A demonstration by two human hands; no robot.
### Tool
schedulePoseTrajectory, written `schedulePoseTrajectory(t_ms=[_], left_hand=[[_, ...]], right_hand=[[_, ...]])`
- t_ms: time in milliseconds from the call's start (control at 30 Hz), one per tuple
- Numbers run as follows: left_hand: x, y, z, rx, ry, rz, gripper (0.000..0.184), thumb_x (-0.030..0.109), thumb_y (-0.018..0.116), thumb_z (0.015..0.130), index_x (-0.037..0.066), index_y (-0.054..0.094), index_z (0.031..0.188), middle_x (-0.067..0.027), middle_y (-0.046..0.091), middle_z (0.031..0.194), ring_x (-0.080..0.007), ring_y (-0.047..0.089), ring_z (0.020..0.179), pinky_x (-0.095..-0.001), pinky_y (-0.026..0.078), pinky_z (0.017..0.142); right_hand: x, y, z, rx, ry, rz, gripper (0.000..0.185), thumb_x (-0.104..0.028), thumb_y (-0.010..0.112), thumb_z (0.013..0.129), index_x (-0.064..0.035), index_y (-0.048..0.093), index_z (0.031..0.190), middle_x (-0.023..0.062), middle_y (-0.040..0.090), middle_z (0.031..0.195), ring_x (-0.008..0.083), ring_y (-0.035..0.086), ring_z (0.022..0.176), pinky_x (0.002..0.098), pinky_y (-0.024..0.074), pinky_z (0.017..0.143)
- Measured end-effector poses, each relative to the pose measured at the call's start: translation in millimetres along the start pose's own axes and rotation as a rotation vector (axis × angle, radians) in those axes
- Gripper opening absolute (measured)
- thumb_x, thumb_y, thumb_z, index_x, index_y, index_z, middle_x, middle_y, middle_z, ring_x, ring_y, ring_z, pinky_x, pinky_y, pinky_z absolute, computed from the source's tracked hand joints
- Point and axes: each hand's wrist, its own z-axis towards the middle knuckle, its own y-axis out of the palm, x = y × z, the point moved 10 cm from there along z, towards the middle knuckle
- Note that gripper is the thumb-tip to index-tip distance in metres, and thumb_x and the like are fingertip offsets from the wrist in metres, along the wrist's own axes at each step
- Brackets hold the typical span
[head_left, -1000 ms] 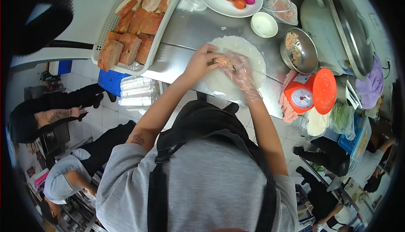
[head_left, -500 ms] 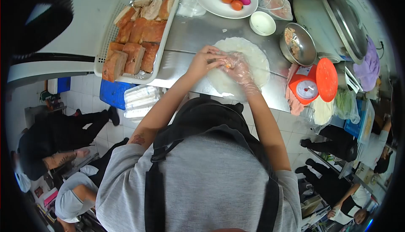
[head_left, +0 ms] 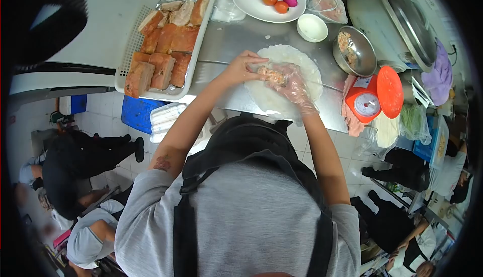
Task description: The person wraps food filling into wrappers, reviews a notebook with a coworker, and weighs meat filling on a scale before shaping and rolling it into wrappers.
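Note:
A round white sheet of dough (head_left: 305, 60) lies on the steel counter under both hands. On or just above it is an oblong lump of pinkish-orange minced filling (head_left: 272, 75). My left hand (head_left: 241, 69) is bare, its thumb and fingers apart, with the fingertips at the left end of the lump. My right hand (head_left: 296, 87), in a clear plastic glove, curls around the lump's right side. Whether the lump rests on the dough or in the gloved palm is hard to tell. More of the same filling lies in a steel bowl (head_left: 366, 55) to the right.
A basket (head_left: 122, 50) of roasted meat slabs stands left. Behind the dough are a plate (head_left: 241, 0) of tomatoes and purple round items, and a white bowl (head_left: 312, 28). An orange scale (head_left: 366, 103) sits right. Co-workers stand on both sides behind me.
My hands have moved apart, with my left hand's fingers lifting off and opening. The filling lump, mostly covered before, now shows between them.

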Motion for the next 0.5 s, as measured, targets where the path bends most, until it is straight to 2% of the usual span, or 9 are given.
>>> schedulePoseTrajectory(t_ms=[67, 167, 267, 333, 400, 467, 500], left_hand=[[6.2, 0.6, -0.3, -0.039, 0.131, 0.165, 0.038, 0.014, 0.082, 0.068, 0.016, 0.072, 0.105, -0.0042, 0.053, 0.109, -0.0126, 0.054, 0.093, -0.0207, 0.048, 0.071], [-0.9, 5.3, 1.1, -0.06, 0.073, 0.14, 0.043, 0.014, 0.082, 0.068, 0.013, 0.07, 0.109, -0.0036, 0.054, 0.111, -0.0105, 0.054, 0.094, -0.0212, 0.048, 0.072], [-5.2, 0.0, 0.1, -0.039, -0.011, 0.018, 0.037, 0.01, 0.081, 0.07, 0.01, 0.071, 0.106, -0.0034, 0.055, 0.111, -0.0093, 0.054, 0.093, -0.0223, 0.048, 0.073], [-4.5, -6.2, -3.5, 0.021, -0.009, -0.05, 0.033, 0.008, 0.08, 0.07, 0.01, 0.073, 0.102, -0.0037, 0.056, 0.111, -0.0094, 0.055, 0.092, -0.0228, 0.048, 0.074], [-12.4, -6.7, -5.6, 0.045, -0.003, -0.083, 0.03, 0.007, 0.079, 0.07, 0.01, 0.073, 0.1, -0.0037, 0.057, 0.11, -0.0094, 0.055, 0.092, -0.0229, 0.048, 0.074], [-19.0, -3.8, -5.4, 0.038, 0.009, -0.078, 0.029, 0.007, 0.079, 0.07, 0.01, 0.074, 0.098, -0.0034, 0.058, 0.109, -0.0096, 0.055, 0.092, -0.0224, 0.048, 0.075], [-20.2, -4.3, -4.3, 0.053, 0.03, -0.054, 0.029, 0.007, 0.08, 0.07, 0.01, 0.074, 0.098, -0.0032, 0.058, 0.109, -0.0099, 0.056, 0.092, -0.0225, 0.047, 0.076]], right_hand=[[11.4, 14.0, -2.0, -0.118, 0.096, 0.006, 0.046, -0.034, 0.082, 0.067, -0.0066, 0.069, 0.102, 0.0137, 0.063, 0.095, 0.0307, 0.056, 0.098, 0.0417, 0.0445, 0.087], [29.8, 27.6, -4.0, -0.287, 0.299, 0.215, 0.047, -0.038, 0.079, 0.069, -0.0094, 0.069, 0.105, 0.0157, 0.062, 0.1, 0.0312, 0.056, 0.099, 0.0409, 0.0441, 0.088], [18.7, 27.2, 3.5, -0.265, 0.091, -0.062, 0.042, -0.04, 0.075, 0.073, -0.014, 0.07, 0.105, 0.0145, 0.063, 0.097, 0.0298, 0.057, 0.097, 0.0404, 0.0442, 0.087], [-2.9, 21.9, 14.5, -0.051, -0.072, -0.121, 0.037, -0.039, 0.073, 0.076, -0.0165, 0.071, 0.105, 0.0133, 0.064, 0.092, 0.029, 0.058, 0.093, 0.0404, 0.0445, 0.086], [-16.4, 26.3, 21.0, -0.077, -0.108, -0.111, 0.034, -0.037, 0.072, 0.077, -0.0177, 0.071, 0.105, 0.013, 0.064, 0.092, 0.0289, 0.058, 0.093, 0.0407, 0.0442, 0.087], [-12.1, 45.5, 23.5, -0.342, -0.024, -0.032, 0.033, -0.036, 0.071, 0.079, -0.0176, 0.07, 0.106, 0.0136, 0.065, 0.094, 0.0296, 0.057, 0.097, 0.0413, 0.0432, 0.089], [-0.6, 53.9, 23.2, -0.372, 0.015, -0.002, 0.034, -0.036, 0.071, 0.079, -0.0177, 0.069, 0.107, 0.0137, 0.065, 0.096, 0.03, 0.057, 0.099, 0.0413, 0.0427, 0.091]])
